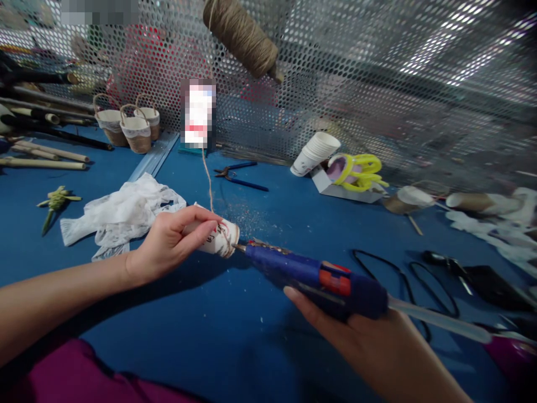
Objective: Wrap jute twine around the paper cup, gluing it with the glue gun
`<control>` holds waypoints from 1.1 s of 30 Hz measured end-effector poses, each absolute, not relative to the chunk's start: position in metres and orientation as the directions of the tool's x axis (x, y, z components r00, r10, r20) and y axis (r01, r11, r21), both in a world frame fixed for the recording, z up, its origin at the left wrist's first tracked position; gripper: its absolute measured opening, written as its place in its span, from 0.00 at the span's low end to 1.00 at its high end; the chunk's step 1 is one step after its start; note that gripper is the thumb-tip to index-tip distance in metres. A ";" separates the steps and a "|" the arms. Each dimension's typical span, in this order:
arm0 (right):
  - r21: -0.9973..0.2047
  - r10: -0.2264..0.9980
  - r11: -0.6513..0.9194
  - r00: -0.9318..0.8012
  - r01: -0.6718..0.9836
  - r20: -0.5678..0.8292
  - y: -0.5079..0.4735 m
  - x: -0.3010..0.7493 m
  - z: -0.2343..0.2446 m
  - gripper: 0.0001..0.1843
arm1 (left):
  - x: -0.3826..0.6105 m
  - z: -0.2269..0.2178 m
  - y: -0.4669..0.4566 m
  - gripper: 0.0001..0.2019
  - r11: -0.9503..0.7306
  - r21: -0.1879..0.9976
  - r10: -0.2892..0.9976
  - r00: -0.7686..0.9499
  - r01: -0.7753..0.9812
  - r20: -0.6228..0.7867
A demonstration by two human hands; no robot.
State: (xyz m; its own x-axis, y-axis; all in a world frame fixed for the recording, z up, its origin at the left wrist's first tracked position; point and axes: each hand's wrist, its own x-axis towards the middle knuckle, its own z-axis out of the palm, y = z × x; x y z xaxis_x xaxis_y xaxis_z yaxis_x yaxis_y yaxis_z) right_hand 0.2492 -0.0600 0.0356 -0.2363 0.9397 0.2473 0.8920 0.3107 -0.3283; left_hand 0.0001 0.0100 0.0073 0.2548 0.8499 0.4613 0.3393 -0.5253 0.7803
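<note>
My left hand (174, 240) is closed around a white paper cup (218, 240) with red and black print, which lies tilted on its side. A strand of twine (207, 179) runs down to the cup from the spool above, and some of it lies along the cup near its rim. My right hand (356, 336) grips a blue hot glue gun (302, 271) with a red part on its side. The gun's metal nozzle touches or nearly touches the cup's rim end. A translucent glue stick (440, 322) sticks out from the gun's back.
White lace (126, 210) lies left of the cup. Blue-handled pliers (241, 176), a phone (198, 115), several small baskets (136, 134) and stacked paper cups (314, 154) stand or lie toward the mesh wall. The twine spool (241, 36) hangs above. A black cord (390, 268) curls at right.
</note>
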 end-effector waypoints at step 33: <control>-0.306 0.946 0.258 -0.174 0.917 0.274 -0.059 0.249 0.043 0.22 | -0.002 0.008 0.005 0.07 -0.718 0.607 0.696 0.337 0.340 0.634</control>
